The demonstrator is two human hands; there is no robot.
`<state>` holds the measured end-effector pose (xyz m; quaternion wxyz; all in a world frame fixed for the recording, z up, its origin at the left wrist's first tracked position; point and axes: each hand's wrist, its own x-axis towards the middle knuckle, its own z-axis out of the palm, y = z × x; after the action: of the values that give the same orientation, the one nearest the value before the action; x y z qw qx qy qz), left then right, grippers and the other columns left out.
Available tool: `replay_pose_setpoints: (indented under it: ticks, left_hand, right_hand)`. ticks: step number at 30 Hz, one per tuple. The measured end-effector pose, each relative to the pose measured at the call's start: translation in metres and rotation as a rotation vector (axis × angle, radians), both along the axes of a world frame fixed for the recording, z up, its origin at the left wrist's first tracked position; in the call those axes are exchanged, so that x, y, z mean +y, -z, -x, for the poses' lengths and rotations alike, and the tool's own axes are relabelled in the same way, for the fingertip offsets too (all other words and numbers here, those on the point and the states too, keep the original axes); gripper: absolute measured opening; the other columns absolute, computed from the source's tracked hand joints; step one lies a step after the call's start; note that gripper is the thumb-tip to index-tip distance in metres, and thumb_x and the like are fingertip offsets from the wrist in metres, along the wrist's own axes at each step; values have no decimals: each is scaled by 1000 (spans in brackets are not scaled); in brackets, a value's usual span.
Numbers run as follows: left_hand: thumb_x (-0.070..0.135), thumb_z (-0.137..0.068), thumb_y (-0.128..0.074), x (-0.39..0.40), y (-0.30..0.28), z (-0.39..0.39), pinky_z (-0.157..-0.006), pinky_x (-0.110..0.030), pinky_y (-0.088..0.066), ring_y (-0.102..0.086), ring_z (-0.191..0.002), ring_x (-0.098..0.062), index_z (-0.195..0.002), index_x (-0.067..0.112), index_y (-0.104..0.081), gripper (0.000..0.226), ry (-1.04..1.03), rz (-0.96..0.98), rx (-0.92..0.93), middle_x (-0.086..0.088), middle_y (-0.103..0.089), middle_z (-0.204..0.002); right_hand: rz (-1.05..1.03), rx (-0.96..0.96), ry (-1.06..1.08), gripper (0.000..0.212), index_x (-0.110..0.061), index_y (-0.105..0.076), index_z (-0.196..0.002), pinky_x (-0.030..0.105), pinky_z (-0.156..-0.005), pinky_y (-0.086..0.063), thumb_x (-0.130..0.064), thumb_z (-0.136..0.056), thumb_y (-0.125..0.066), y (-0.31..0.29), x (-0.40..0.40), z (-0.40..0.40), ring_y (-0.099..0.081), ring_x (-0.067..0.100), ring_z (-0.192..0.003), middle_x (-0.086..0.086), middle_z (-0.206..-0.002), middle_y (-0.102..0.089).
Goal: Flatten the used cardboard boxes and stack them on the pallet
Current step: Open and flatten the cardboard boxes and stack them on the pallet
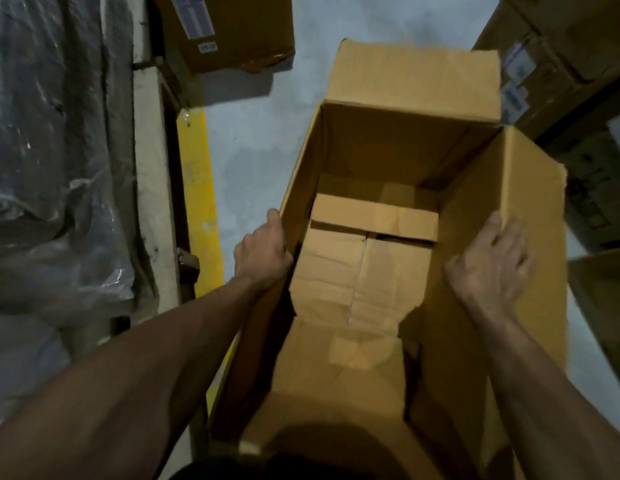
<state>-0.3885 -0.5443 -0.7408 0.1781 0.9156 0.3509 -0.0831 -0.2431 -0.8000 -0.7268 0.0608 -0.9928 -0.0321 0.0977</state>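
A large open brown cardboard box [398,150] stands on the floor right below me, its top flaps spread outward and its bottom flaps visible inside, partly lifted. My left hand [263,252] grips the top edge of the box's left wall, fingers curled over it. Spread fingers of my right hand [492,261] lie flat against the inner face of the right flap. The near flap hangs toward my body and hides the box's near wall.
A plastic-wrapped load [52,161] on a pallet with a wooden edge [152,168] fills the left. A yellow floor stripe [197,188] runs beside it. Another brown box [225,29] sits at the top, and stacked cartons [561,57] stand at the right.
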Motion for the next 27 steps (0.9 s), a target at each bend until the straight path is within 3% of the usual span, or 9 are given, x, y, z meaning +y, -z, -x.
replay_pose_setpoints:
  ticks: [2, 5, 7, 10, 14, 18, 22, 27]
  left_hand:
    - [16, -94, -56, 0, 0, 1, -68, -41, -39, -61, -93, -44, -101, 15, -26, 31, 7, -16, -14, -17, -63, -100]
    - [19, -96, -54, 2, 2, 3, -67, -41, -39, -61, -93, -45, -104, 12, -33, 24, 13, -36, -47, -20, -63, -101]
    - [23, -97, -56, 2, 3, 5, -69, -42, -40, -60, -96, -46, -113, 9, -41, 26, -14, -20, -55, -21, -63, -104]
    - [28, -98, -56, 2, 2, 13, -74, -44, -44, -60, -101, -46, -120, 8, -45, 32, -45, 35, -14, -23, -63, -110]
    - [31, -97, -57, -11, -2, 43, -81, -45, -48, -60, -105, -44, -124, 7, -50, 37, -89, 88, 56, -22, -63, -115]
    - [33, -100, -55, -28, 1, 83, -72, -38, -43, -61, -102, -39, -123, 9, -50, 33, -122, 78, 130, -16, -63, -114]
    - [28, -100, -55, -29, -4, 93, -76, -39, -46, -61, -104, -39, -120, 6, -57, 29, -154, 154, 80, -17, -65, -114]
    - [22, -97, -59, -21, -37, 82, -73, -38, -50, -61, -87, -35, -96, 8, -60, 15, -213, 219, -46, -13, -62, -91]
  right_hand:
    - [-86, 44, 120, 92, -8, -7, -158, 54, -120, -23, -15, -89, -66, 6, -23, 22, -21, 39, -149, 22, -163, -17]
    - [-189, 135, 292, 55, -8, -33, -143, 57, -100, -47, -17, -96, -60, 13, -43, 46, -53, 41, -123, 20, -139, -51]
    - [-176, 182, 344, 38, -13, -40, -132, 56, -90, -52, -23, -100, -58, 12, -50, 63, -60, 41, -110, 18, -124, -59]
    - [-181, 267, 365, 40, -16, -40, -137, 47, -83, -50, -24, -101, -57, 6, -58, 88, -59, 41, -112, 18, -125, -60]
    - [-209, 365, 360, 45, -18, -43, -141, 47, -87, -52, -24, -99, -61, 0, -73, 109, -60, 38, -112, 15, -127, -61]
    - [-202, 389, 315, 40, -17, -47, -136, 36, -75, -46, -23, -99, -60, -7, -77, 117, -61, 34, -102, 13, -119, -62]
    - [-264, 391, 289, 34, -12, -50, -133, 44, -88, -50, -16, -100, -57, -20, -73, 119, -60, 37, -109, 16, -123, -61]
    - [-326, 332, 254, 35, -12, -50, -133, 51, -95, -53, -11, -98, -57, -49, -80, 116, -60, 38, -109, 15, -123, -62]
